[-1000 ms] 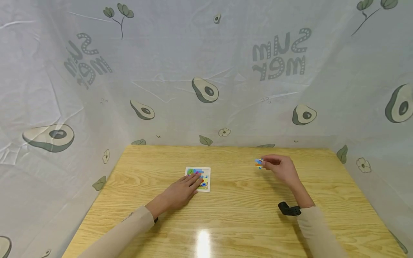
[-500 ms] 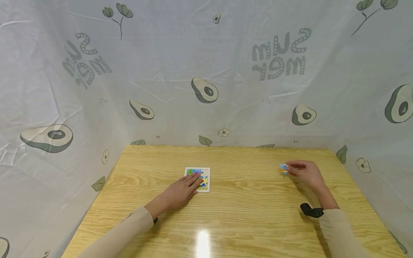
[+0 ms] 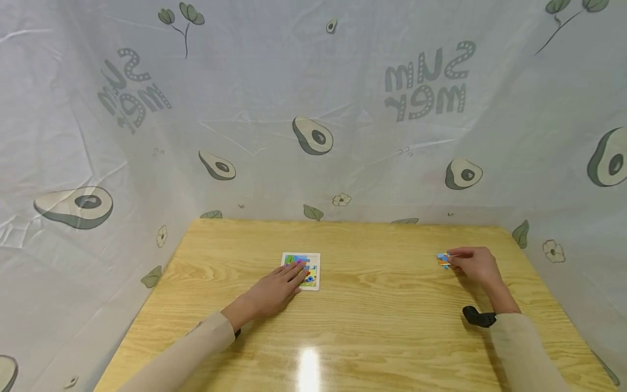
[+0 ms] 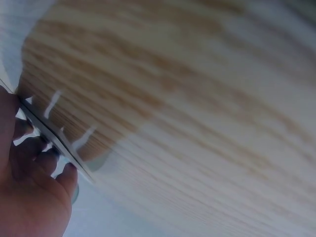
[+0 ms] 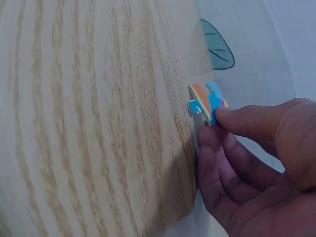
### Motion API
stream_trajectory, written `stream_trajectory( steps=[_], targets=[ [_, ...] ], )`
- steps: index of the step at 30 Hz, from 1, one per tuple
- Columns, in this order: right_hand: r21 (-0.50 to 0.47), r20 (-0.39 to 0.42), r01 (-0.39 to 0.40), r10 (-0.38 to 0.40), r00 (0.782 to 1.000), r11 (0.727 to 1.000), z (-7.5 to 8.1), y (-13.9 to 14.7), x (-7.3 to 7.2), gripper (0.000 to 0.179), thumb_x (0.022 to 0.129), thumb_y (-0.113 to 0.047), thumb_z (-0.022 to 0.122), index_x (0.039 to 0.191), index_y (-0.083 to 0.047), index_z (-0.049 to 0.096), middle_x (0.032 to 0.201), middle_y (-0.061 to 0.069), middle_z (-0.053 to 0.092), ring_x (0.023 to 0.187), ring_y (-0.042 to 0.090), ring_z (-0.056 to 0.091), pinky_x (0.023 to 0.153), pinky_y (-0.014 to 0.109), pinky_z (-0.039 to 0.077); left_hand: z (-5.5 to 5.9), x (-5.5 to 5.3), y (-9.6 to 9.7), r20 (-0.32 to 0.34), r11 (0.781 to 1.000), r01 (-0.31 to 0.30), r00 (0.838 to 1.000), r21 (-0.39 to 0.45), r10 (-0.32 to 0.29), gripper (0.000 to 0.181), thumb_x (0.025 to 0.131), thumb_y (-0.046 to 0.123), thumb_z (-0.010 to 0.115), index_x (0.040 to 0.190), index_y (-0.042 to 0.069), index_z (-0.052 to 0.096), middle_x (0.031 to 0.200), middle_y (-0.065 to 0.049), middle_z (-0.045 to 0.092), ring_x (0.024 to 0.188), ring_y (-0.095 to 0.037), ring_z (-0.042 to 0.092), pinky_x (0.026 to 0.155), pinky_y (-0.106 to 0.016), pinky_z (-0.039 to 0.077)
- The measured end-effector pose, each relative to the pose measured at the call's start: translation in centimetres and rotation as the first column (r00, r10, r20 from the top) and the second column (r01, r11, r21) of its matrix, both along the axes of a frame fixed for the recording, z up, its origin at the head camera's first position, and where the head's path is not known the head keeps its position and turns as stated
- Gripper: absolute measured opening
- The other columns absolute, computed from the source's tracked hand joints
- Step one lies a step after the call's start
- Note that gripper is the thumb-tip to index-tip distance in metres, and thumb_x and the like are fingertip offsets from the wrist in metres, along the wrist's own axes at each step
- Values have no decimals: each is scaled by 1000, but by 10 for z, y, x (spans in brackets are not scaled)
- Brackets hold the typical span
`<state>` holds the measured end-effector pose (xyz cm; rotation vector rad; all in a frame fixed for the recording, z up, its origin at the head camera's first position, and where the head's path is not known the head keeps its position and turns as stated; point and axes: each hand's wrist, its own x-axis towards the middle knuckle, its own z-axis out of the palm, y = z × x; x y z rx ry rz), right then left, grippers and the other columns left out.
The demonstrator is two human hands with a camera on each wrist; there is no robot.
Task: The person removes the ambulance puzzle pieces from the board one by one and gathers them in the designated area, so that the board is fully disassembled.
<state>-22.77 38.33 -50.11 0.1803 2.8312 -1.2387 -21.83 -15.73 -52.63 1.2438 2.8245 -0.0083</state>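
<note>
A small white-framed jigsaw puzzle [image 3: 318,269] with a colourful picture lies left of the table's middle in the head view. My left hand [image 3: 272,292] rests on it with fingers stretched out, covering its lower left part. On the right side of the table, my right hand [image 3: 480,268] pinches a jigsaw piece [image 3: 443,258] between thumb and fingers. In the right wrist view the jigsaw piece [image 5: 206,99] shows blue, orange and yellow, tilted, with a rounded tab on its left. The thumb hides part of it.
The wooden table [image 3: 372,305] reflects a bright light near its front. A pale curtain [image 3: 274,179] printed with avocados surrounds the back and sides. A black strap-on device [image 3: 479,317] sits at the right wrist.
My right hand has moved to the right and slightly nearer, carrying the jigsaw piece; its motion is smaller in the last half second. The left hand stays on the puzzle.
</note>
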Motion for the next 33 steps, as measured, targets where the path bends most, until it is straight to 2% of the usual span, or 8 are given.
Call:
stream_trajectory(
  steps=[5, 15, 18, 24, 33],
  targets=[
    [67, 4, 1, -1, 1000, 998, 2, -2, -1, 38, 105, -15, 62, 129, 13, 67, 97, 20, 80, 76, 9, 71, 65, 26, 58, -1, -2, 0, 6, 1000, 1, 1000, -16, 0, 57, 116, 35, 35, 168, 10, 28, 175, -12, 26, 163, -28, 29, 130, -48, 34],
    [89, -7, 28, -28, 1000, 996, 0, -2, -4, 39, 104, -16, 61, 127, 15, 68, 99, 24, 80, 74, 11, 73, 65, 29, 60, -2, -2, 0, -16, 1000, 12, 1000, 0, -12, 56, 116, 32, 39, 166, 8, 33, 173, -15, 31, 161, -30, 33, 128, -50, 37],
    [100, -13, 39, -38, 999, 994, 1, -3, -4, 39, 105, -15, 60, 128, 15, 68, 102, 26, 79, 77, 17, 75, 69, 35, 62, -1, -2, 1, -18, 1000, 15, 1000, -2, -15, 56, 116, 32, 38, 166, 8, 32, 174, -15, 30, 161, -30, 33, 129, -50, 36],
    [137, -32, 44, -40, 999, 990, 1, -5, -3, 37, 105, -13, 59, 126, 16, 68, 106, 30, 77, 93, 41, 73, 79, 52, 62, -1, -2, 1, -10, 1000, 9, 1000, 1, -9, 56, 116, 32, 38, 167, 9, 31, 174, -14, 29, 161, -30, 32, 129, -49, 35],
    [166, -62, 67, -58, 996, 984, -4, -7, -5, 34, 101, -14, 62, 118, 14, 73, 103, 29, 77, 96, 47, 71, 76, 52, 62, 0, -1, 1, -13, 1000, 14, 1000, 12, -14, 55, 116, 30, 39, 165, 7, 33, 173, -16, 30, 161, -32, 33, 128, -51, 37]
  ],
)
